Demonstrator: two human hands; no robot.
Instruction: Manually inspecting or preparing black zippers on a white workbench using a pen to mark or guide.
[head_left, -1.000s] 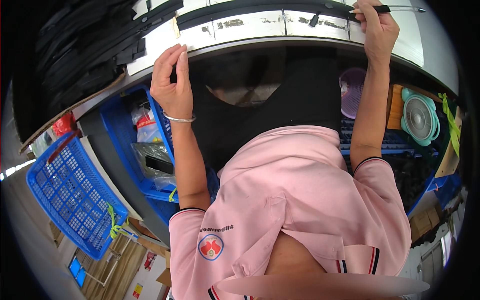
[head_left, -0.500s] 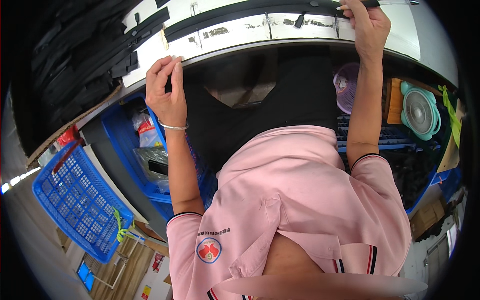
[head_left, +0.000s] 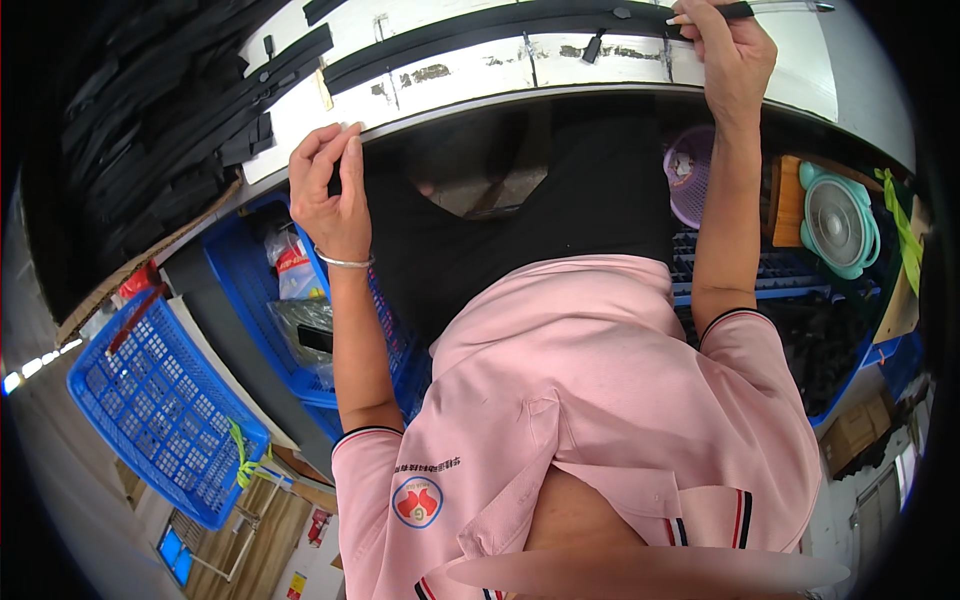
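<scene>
My right hand (head_left: 738,75) is closed around a slim pen (head_left: 740,10) with a black part and a clear, metal-tipped end. Its pale tip lies at the right part of a long black strip (head_left: 470,42), which runs across the white work surface (head_left: 455,78). At the table's front edge, my left hand (head_left: 330,195) has thumb and fingertips drawn together in a pinch, below the strip's left end. Whether anything small sits between those fingertips cannot be made out. A small black tab (head_left: 593,47) lies just below the strip.
Black strips (head_left: 160,120) lie heaped at the far left. A blue basket (head_left: 165,400) stands left of me, and a blue crate (head_left: 255,290) with plastic bags is below the table. On the right are a purple basket (head_left: 690,190) and a turquoise fan (head_left: 838,222).
The view has shifted slightly, and the table edge sits a little lower at the left. Both hands keep nearly the same places, the right still holding the pen at the strip.
</scene>
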